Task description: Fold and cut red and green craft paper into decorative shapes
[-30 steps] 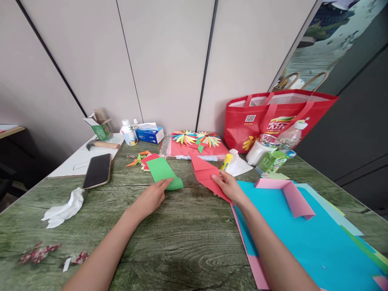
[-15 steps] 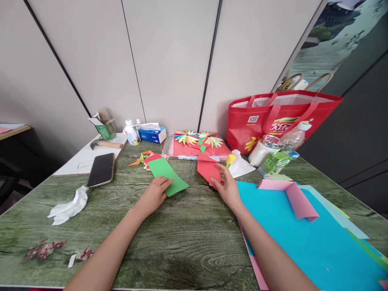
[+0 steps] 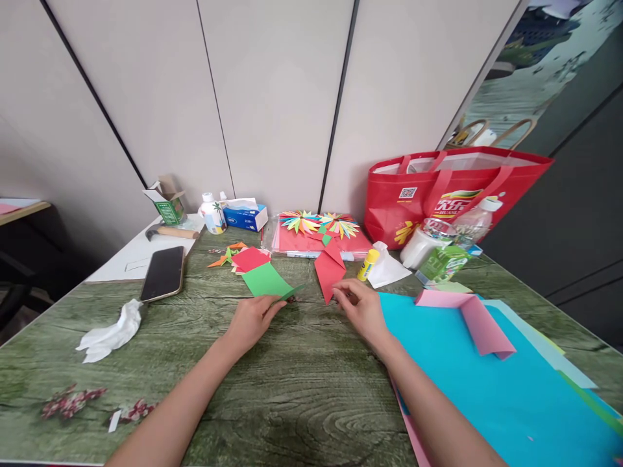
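Head view showed your left hand [image 3: 250,321] pinching the upcurled near edge of the green paper [image 3: 264,279] on the table [image 3: 296,402], while your right hand [image 3: 363,311], half curled, had its fingertips at the near tip of the folded red paper [image 3: 328,275], its grip impossible to tell. Beyond that hand sat a yellow glue stick [image 3: 368,264], then two multicoloured paper stars [image 3: 294,222] near the wall [image 3: 277,97].
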Tool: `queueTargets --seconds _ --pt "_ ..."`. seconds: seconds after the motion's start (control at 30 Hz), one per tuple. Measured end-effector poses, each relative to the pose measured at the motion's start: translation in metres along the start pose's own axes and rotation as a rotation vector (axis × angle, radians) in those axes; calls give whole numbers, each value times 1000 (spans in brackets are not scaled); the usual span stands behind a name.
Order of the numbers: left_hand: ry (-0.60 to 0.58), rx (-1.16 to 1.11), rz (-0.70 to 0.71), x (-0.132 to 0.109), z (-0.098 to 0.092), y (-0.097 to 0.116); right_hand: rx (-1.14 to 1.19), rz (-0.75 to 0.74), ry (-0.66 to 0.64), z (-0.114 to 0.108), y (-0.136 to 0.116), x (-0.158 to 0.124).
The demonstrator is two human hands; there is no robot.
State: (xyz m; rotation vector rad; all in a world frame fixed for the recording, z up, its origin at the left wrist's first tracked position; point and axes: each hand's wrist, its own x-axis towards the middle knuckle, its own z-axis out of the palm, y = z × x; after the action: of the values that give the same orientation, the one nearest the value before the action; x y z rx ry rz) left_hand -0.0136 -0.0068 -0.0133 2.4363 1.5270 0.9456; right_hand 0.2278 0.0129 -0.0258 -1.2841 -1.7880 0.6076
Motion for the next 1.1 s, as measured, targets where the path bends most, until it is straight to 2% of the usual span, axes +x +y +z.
queueTargets --seconds 0.07,0.1,0.13,0.2,0.27,0.33,0.47,0.53,0.6,0.7,0.8,0.87,1.0,1.1 --pt "-30 -84 -106 1 0 4 149 50 -277 2 -6 -3" --pt "-43 -127 -170 1 1 5 154 50 -364 4 -8 -4" --pt "-53 -169 -236 1 1 5 118 34 -397 6 -8 -5" --pt "-69 -242 -336 1 2 6 -10 -21 -317 9 -7 -6" --pt "-81 -274 -338 1 3 6 -30 -42 -219 11 -5 -6" --pt "-98 -268 -232 -1 4 7 117 -3 -210 11 -7 -6" --pt "-165 -278 8 -4 6 10 429 56 -302 13 -19 -10" --pt "-157 -300 55 -5 6 11 453 4 -319 15 -25 -13" --pt "-122 -328 62 -6 5 11 416 -49 -281 17 -29 -15" --pt "-55 -378 -43 -5 3 12 380 -83 -165 17 -31 -14" --pt "9 -491 -254 -3 1 15 402 -92 -34 13 -32 -12" --pt "15 -648 -386 -1 3 16 410 -83 41 10 -32 -11" --pt "-116 -1007 -558 3 8 20 468 -27 80 10 -31 -11" --pt "-184 -1164 -526 3 9 21 556 1 0 15 -35 -14"
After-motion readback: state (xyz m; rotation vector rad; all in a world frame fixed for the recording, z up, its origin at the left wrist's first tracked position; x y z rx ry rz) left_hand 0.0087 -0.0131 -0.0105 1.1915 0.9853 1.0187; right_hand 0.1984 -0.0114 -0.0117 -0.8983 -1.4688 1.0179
